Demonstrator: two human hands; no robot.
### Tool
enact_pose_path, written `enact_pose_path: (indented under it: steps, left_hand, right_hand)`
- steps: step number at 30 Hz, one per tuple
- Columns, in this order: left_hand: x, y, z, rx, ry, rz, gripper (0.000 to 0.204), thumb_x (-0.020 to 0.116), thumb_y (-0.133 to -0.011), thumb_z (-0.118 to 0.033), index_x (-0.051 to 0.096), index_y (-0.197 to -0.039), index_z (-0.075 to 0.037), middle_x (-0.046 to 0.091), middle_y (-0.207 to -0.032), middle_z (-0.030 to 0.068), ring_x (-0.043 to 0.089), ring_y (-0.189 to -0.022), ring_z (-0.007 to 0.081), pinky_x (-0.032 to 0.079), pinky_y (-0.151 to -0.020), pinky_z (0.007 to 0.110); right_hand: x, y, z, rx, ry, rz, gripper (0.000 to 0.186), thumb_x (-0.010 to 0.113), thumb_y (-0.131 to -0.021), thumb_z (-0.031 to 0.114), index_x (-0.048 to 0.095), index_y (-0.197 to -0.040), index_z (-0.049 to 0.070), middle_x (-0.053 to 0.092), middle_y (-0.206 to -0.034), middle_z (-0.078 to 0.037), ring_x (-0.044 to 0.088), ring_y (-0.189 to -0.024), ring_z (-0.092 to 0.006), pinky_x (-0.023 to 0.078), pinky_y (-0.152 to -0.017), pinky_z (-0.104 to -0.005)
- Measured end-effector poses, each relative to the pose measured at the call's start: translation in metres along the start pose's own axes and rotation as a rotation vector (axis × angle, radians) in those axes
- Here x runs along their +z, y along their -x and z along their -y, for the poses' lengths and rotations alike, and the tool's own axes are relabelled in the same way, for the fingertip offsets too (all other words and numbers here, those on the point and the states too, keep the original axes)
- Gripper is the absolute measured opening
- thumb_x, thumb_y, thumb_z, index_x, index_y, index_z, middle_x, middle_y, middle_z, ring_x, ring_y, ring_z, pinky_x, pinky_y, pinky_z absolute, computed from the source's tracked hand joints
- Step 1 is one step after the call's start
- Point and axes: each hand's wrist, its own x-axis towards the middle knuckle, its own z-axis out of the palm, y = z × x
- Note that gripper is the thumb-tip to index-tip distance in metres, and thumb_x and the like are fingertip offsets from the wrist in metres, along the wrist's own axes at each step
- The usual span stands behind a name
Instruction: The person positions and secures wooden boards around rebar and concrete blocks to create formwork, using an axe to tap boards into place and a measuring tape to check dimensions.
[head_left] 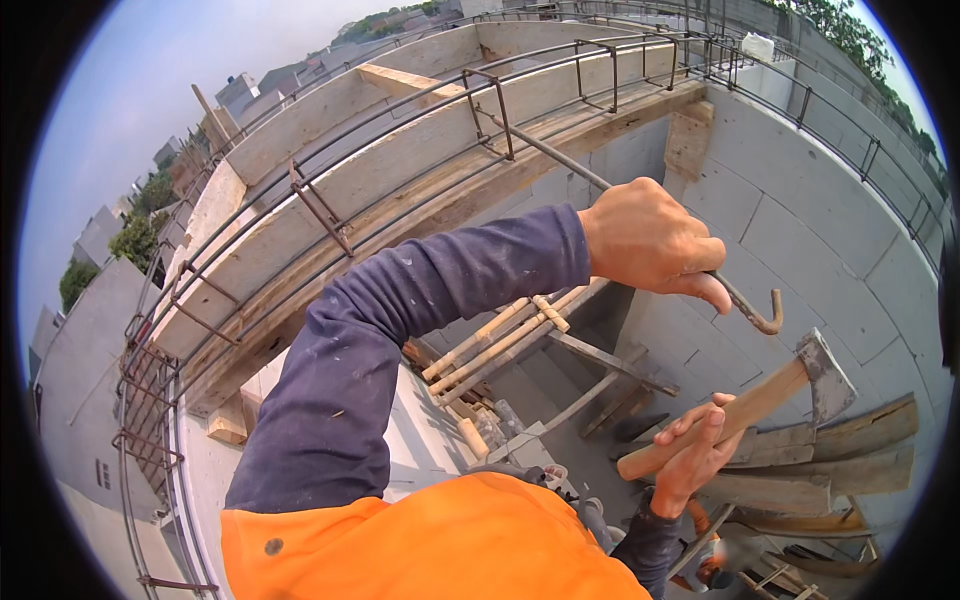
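My left hand [645, 235], reaching out on a dark-sleeved arm, is closed around a steel bar [555, 155]. The bar slants from the rebar cage [505, 115] down past my fingers to a hooked lower end [770, 315]. Lower right, my right hand [690, 460] grips the wooden handle of a hatchet-like tool [770, 390], whose flat metal head points right, below the hook. The cage runs along a pale board form [310, 200] with timber beneath it.
Block walls [790, 230] surround a drop containing bamboo poles [490, 360], stacked planks [850, 450] and a stair. Another person [705, 560] is partly visible far below. Further rebar cages [135, 400] line the wall tops. Rooftops and trees [135, 240] lie beyond.
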Motion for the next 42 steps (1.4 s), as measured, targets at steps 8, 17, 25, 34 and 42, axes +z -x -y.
enact_pose_path:
  steps: [8, 17, 25, 34, 42]
  left_hand:
    - [0.001, -0.002, -0.001, -0.008, 0.004, 0.027, 0.056, 0.064, -0.092, -0.064, 0.054, -0.068, -0.014, 0.052, -0.053, -0.0001, 0.054, -0.042, 0.0175, 0.043, -0.04, 0.03]
    - [-0.001, -0.006, 0.001, -0.016, -0.019, 0.065, 0.056, 0.063, -0.092, -0.063, 0.053, -0.068, -0.014, 0.051, -0.054, 0.0003, 0.055, -0.043, 0.0195, 0.043, -0.041, 0.031]
    - [-0.006, -0.01, 0.004, -0.012, -0.016, 0.104, 0.06, 0.054, -0.097, -0.066, 0.058, -0.07, -0.013, 0.057, -0.053, 0.0015, 0.057, -0.042, 0.0193, 0.045, -0.04, 0.031]
    - [-0.007, 0.012, 0.014, -0.026, -0.017, 0.145, 0.054, 0.063, -0.093, -0.062, 0.051, -0.068, -0.015, 0.048, -0.053, 0.0002, 0.051, -0.042, 0.0179, 0.041, -0.041, 0.031]
    - [-0.003, -0.005, -0.005, 0.034, 0.095, 0.066, 0.056, 0.061, -0.094, -0.063, 0.053, -0.068, -0.014, 0.05, -0.053, 0.0002, 0.053, -0.043, 0.0177, 0.042, -0.041, 0.03]
  right_hand:
    - [-0.004, 0.005, -0.002, 0.01, -0.049, -0.008, 0.036, 0.059, -0.105, 0.035, 0.048, -0.123, 0.006, 0.051, -0.068, -0.004, 0.053, -0.054, -0.0114, 0.05, -0.047, -0.0272]
    - [0.009, 0.007, -0.006, -0.058, -0.118, 0.092, 0.039, 0.061, -0.104, 0.036, 0.048, -0.123, 0.004, 0.053, -0.069, -0.004, 0.053, -0.053, -0.0112, 0.05, -0.049, -0.0272]
    - [-0.008, 0.003, 0.028, -0.191, -0.072, -0.068, 0.046, 0.058, -0.105, 0.046, 0.045, -0.123, 0.006, 0.05, -0.068, -0.001, 0.052, -0.052, -0.0108, 0.051, -0.052, -0.0245]
    - [0.015, 0.019, -0.004, 0.103, 0.045, 0.161, 0.039, 0.061, -0.105, 0.038, 0.048, -0.119, 0.004, 0.053, -0.07, -0.003, 0.054, -0.053, -0.0101, 0.049, -0.049, -0.0255]
    - [-0.003, -0.002, -0.002, 0.018, -0.028, 0.059, 0.038, 0.056, -0.107, 0.041, 0.048, -0.12, 0.006, 0.051, -0.068, -0.003, 0.054, -0.053, -0.0106, 0.049, -0.048, -0.0256]
